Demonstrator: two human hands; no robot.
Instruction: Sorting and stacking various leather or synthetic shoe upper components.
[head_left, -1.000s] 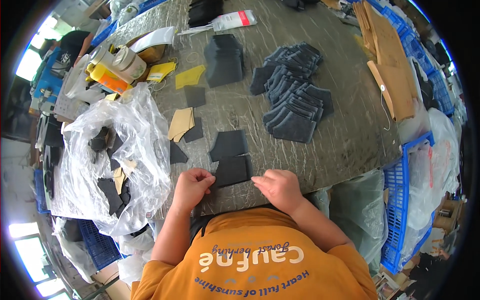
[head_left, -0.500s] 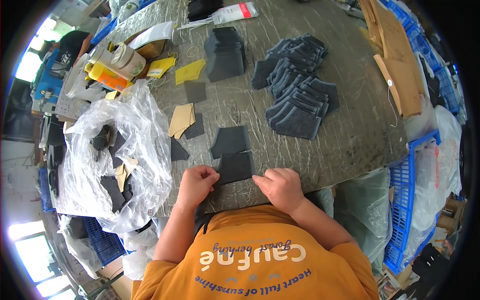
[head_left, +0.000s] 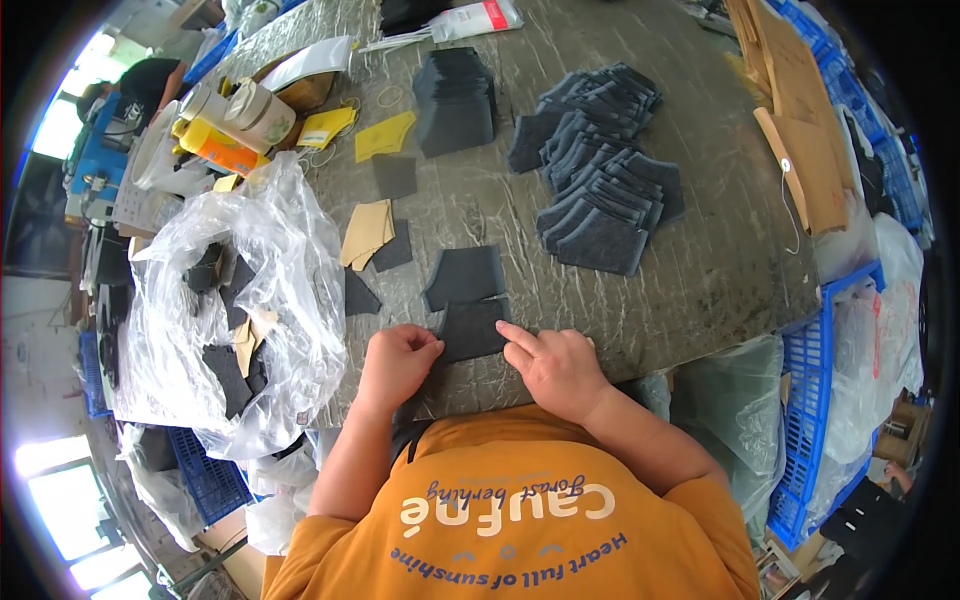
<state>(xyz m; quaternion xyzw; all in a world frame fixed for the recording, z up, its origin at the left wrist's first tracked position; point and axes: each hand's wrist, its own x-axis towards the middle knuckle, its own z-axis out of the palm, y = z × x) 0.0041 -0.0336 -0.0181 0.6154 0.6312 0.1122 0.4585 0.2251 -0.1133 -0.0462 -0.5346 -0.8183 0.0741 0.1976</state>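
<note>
A dark grey fabric piece (head_left: 472, 332) lies flat at the near part of the table, between my hands. My left hand (head_left: 398, 368) is closed in a pinch at its left edge. On its right edge rests the stretched index finger of my right hand (head_left: 556, 368), whose other fingers are partly curled. Just beyond lies a second dark piece (head_left: 464, 276) with a lighter strip along its right side; the near piece overlaps or touches its lower edge. Tan pieces (head_left: 367, 233) lie to the left, partly over another dark piece (head_left: 395, 247).
A fanned heap of dark pieces (head_left: 600, 180) lies at the right, with a neat stack (head_left: 455, 105) at the far middle. A clear plastic bag (head_left: 300, 330) with scraps stands left. Yellow pieces (head_left: 385, 136), a jar (head_left: 262, 112) and brown cardboard (head_left: 800, 170) lie farther off.
My right index finger has moved up along the near piece's right edge and onto it. The lighter strip there no longer shows. The left hand stays at the left edge.
</note>
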